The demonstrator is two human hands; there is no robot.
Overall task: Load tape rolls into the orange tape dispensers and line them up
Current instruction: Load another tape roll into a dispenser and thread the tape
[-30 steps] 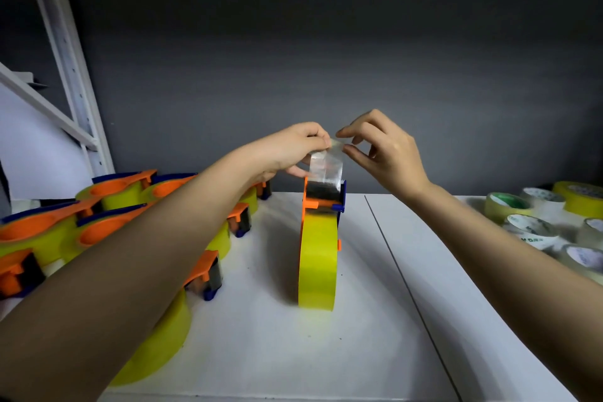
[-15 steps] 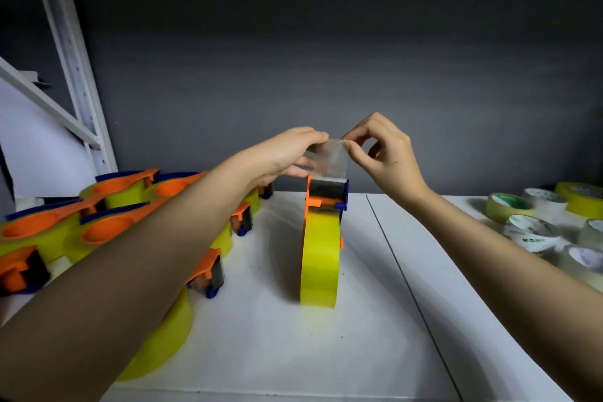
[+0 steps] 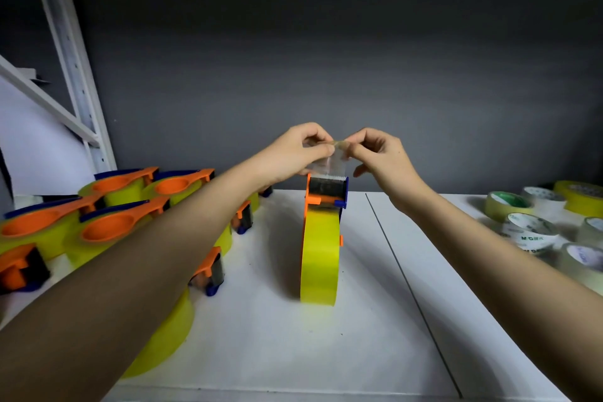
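A yellow tape roll [image 3: 319,263] stands on edge at the middle of the white surface [image 3: 261,352], seated in an orange tape dispenser [image 3: 326,191] whose cutter end points up, as both hands draw its clear tape end [image 3: 332,162] above the serrated blade. The left hand [image 3: 295,150] and right hand [image 3: 380,155] each pinch a top corner of the film, each grip closed tight on it. Loaded dispensers [image 3: 130,202] crowd the left side; spare tape rolls [image 3: 528,228] wait at right. The risk appears to be the sticky film folding onto itself or onto a fingertip if the pull goes slack, or the upright roll toppling under a sideways tug. Compared with half a second earlier, the hands have closed in toward each other and the film looks more bunched between them.
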